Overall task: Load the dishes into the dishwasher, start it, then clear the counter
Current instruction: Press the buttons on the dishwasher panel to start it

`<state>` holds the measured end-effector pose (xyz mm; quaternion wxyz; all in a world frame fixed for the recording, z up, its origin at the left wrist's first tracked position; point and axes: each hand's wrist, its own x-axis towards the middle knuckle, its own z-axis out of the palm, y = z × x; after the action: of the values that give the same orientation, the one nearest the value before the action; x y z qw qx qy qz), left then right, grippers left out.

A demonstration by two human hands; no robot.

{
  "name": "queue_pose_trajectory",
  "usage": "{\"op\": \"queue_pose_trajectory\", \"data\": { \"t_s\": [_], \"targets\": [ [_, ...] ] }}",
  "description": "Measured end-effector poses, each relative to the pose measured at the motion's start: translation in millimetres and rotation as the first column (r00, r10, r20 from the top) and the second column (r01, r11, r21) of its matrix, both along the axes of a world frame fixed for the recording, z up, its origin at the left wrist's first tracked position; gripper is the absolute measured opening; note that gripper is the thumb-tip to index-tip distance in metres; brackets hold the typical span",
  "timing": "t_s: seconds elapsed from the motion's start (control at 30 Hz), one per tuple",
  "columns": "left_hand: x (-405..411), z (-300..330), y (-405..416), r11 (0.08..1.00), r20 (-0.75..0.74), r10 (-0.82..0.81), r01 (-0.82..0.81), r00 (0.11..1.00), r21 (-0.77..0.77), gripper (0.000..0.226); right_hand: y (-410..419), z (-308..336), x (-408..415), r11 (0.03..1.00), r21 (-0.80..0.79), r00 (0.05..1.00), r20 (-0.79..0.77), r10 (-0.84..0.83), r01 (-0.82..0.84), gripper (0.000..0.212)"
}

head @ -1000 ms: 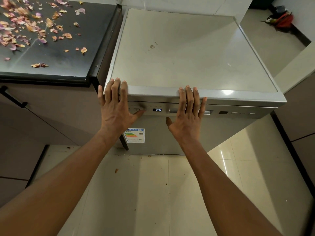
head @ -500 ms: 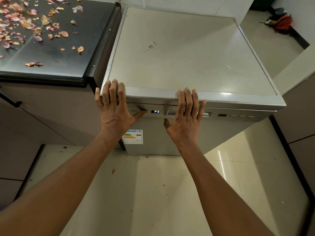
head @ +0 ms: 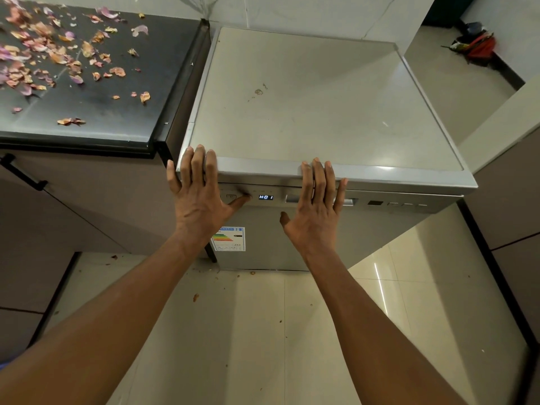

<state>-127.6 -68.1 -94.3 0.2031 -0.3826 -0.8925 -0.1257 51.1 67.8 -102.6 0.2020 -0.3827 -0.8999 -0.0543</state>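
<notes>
A silver dishwasher (head: 321, 112) stands with its door closed, and its small display (head: 266, 197) is lit. My left hand (head: 198, 197) lies flat over the front left corner, fingers on the top edge and thumb pressed on a button of the control panel beside the display. My right hand (head: 315, 211) rests open against the door front, fingers spread over the recessed handle (head: 347, 201) and up to the top edge. Neither hand holds anything. No dishes are in sight.
A black counter (head: 122, 106) on the left is strewn with dried petals (head: 43, 59). Below it is a brown cabinet with a black handle (head: 23, 173). A few petals lie on the tiled floor (head: 263, 331). A red bundle (head: 479, 45) lies by the far wall.
The display reading has changed from "P5" to different characters. Both hands stay in the same places on the dishwasher; the camera has shifted slightly.
</notes>
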Motion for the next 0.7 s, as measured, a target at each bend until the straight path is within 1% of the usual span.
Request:
{"op": "queue_pose_trajectory", "data": {
  "t_s": [0.23, 0.47, 0.7],
  "targets": [
    [0, 0, -2, 0.999, 0.005, -0.011, 0.011, 1.0, -0.034, 0.108, 0, -1, 1, 1.0, -0.006, 1.0, -0.001, -0.001, 0.001, 0.119],
    [-14, -1, -12, 0.991, -0.006, -0.117, 0.116, 0.993, -0.072, 0.102, 2, -3, 0, 1.0, 0.008, 1.0, 0.0, 0.001, -0.001, 0.119],
    [-9, -2, -8, 0.996, 0.015, -0.076, 0.076, 0.997, -0.042, 0.099, 3, -6, -1, 1.0, 0.007, 1.0, -0.007, 0.002, -0.002, 0.119]
  ]
}}
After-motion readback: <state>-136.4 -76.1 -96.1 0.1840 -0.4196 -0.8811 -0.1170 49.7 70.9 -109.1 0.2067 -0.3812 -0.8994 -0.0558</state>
